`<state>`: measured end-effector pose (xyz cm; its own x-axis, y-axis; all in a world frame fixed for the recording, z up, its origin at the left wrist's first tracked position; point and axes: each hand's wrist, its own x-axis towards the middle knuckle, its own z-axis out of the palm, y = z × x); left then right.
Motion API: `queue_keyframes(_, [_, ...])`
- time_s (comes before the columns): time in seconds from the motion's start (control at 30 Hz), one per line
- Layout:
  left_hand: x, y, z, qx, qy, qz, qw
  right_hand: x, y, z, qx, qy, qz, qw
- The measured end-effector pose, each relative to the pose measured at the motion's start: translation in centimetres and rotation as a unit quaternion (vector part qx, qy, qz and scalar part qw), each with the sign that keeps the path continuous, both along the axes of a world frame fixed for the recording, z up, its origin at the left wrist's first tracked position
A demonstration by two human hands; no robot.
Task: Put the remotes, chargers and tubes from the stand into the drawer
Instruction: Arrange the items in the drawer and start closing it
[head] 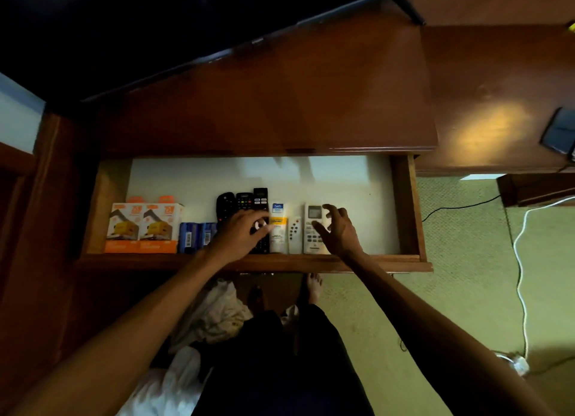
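Note:
The open wooden drawer (407, 204) has a white floor with items lined along its front. From left: two orange charger boxes (141, 227), blue packs (196, 236), three black remotes (244, 199), a white and yellow tube (278, 225), a small white remote (295, 235) and a larger white remote with a screen (314, 228). My left hand (241, 233) lies over the black remotes, fingers spread, fingertips touching beside the tube. My right hand (337, 228) hovers over the right side of the larger white remote, fingers apart and curled, holding nothing.
The brown stand top (280, 104) spans above the drawer, with a dark TV (124, 26) at the back. A dark flat object (560, 130) lies at the far right. White and black cables (519, 260) run across the green carpet. Crumpled white cloth (214, 313) lies near my feet.

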<state>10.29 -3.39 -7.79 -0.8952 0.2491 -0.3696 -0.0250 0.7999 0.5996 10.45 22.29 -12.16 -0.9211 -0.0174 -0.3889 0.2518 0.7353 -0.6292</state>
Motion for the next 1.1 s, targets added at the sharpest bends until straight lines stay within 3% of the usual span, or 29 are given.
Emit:
queue_keyframes(0.13, [3.7, -4.6, 1.7, -0.041, -0.035, -0.043, 0.998, 3.4, -2.0, 1.9, -0.021, -0.024, 0.098, 0.995])
queue_keyframes(0.23, [5.3, -7.5, 1.6, -0.103, -0.054, -0.135, 0.984, 4.8, -3.6, 2.7, 0.080, -0.058, 0.241, 0.966])
queue_keyframes(0.33, [5.7, -9.2, 0.7, -0.145, -0.021, -0.168, 0.975, 4.6, -4.5, 3.3, 0.175, -0.036, 0.306, 0.935])
queue_keyframes(0.63, [3.4, -10.9, 0.6, -0.175, 0.057, -0.195, 0.963, 2.8, -5.0, 4.5, 0.294, 0.037, 0.368, 0.881])
queue_keyframes(0.87, [0.3, -10.0, 0.3, -0.192, 0.091, -0.255, 0.943, -0.1, -4.4, 4.9, 0.314, 0.045, 0.377, 0.870])
queue_keyframes(1.1, [-2.7, -10.7, 0.4, -0.188, 0.120, -0.208, 0.952, -3.2, -4.4, 5.1, 0.303, 0.087, 0.345, 0.884])
